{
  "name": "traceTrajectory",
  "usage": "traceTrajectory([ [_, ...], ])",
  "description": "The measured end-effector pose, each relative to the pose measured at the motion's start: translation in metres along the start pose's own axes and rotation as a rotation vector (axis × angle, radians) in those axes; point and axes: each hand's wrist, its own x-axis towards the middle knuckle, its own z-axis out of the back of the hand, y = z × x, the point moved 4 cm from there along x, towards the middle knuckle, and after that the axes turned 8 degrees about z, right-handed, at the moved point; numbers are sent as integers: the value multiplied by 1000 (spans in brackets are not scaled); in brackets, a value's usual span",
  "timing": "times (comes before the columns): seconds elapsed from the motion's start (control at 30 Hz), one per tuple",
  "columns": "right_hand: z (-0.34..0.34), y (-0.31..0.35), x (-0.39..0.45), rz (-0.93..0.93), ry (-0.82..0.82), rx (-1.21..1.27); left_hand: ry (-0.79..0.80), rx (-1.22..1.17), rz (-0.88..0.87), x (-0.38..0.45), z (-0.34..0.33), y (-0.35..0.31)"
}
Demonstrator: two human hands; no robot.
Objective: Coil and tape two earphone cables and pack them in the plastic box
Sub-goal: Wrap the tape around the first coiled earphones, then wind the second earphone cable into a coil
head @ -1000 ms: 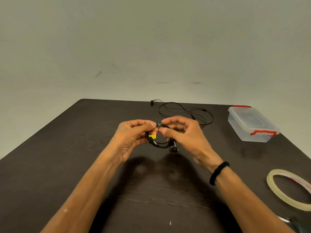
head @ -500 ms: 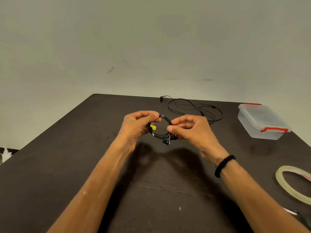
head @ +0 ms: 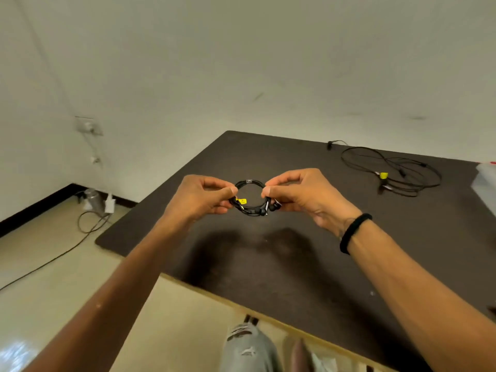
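Earphone coil (head: 250, 197) hangs above the table (head: 295, 264); I see my left hand (head: 200, 198) and right hand (head: 303, 196) pinching its opposite sides. Second cable (head: 389, 171) lies loose beyond.

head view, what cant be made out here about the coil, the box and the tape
- Coil, head view: whether it is taped yet; both hands, left and right, cover its sides.
- Box: cut off by the right edge.
- Tape roll: outside the frame.
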Motion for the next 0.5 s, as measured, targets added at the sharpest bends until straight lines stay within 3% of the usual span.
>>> traceTrajectory([
  [0.17, -63, -9, 9, -110, 142, -136, -100, 143, 105, -11, 51, 33],
  [0.33, -85, -16, 12, -58, 116, -393, -158, 216, 165, -15, 62, 47],
  [0.43, -81, -3, 9, 37, 114, -655, -243, 408, 105, -19, 61, 41],
  [0.5, -72, 1, 7, 60, 85, -688, -346, 508, -2, -23, 58, 33],
])
